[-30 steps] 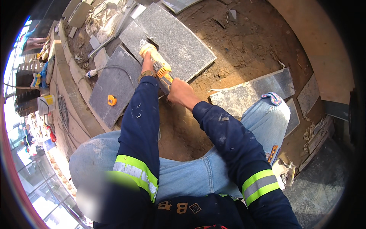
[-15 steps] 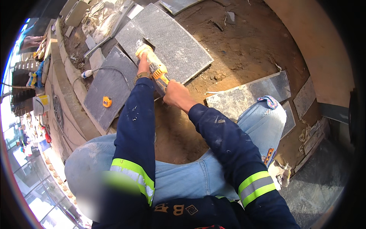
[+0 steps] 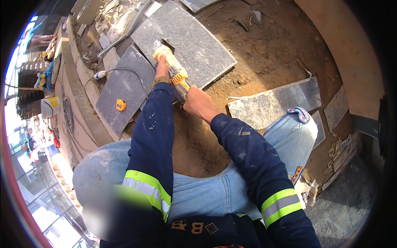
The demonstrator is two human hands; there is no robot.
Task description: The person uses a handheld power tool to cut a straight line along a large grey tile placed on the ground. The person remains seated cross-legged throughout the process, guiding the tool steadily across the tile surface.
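Both of my hands grip a yellow angle grinder (image 3: 175,71). My left hand (image 3: 161,69) is closed round its front part near the head. Farther back, my right hand (image 3: 200,104) wraps the dark rear handle. The grinder's disc end rests at or just over a large grey stone slab (image 3: 198,47); whether it touches I cannot tell. A thin dark line runs across the slab beyond the disc. To the left lies a second, darker slab (image 3: 122,89) with a yellow tape measure (image 3: 120,105) on it. A grey cable crosses that slab.
A dusty slab (image 3: 269,105) lies on the soil near my right knee, with smaller slab pieces beyond it. Left are a cable connector (image 3: 100,75), a concrete kerb (image 3: 78,70), a coiled cable (image 3: 68,113) and a white bucket (image 3: 50,106). A curved wall stands at the right.
The whole view has shifted slightly, so everything sits a little farther right. My hands keep the same grip on the grinder, which stays at about the same spot on the slab.
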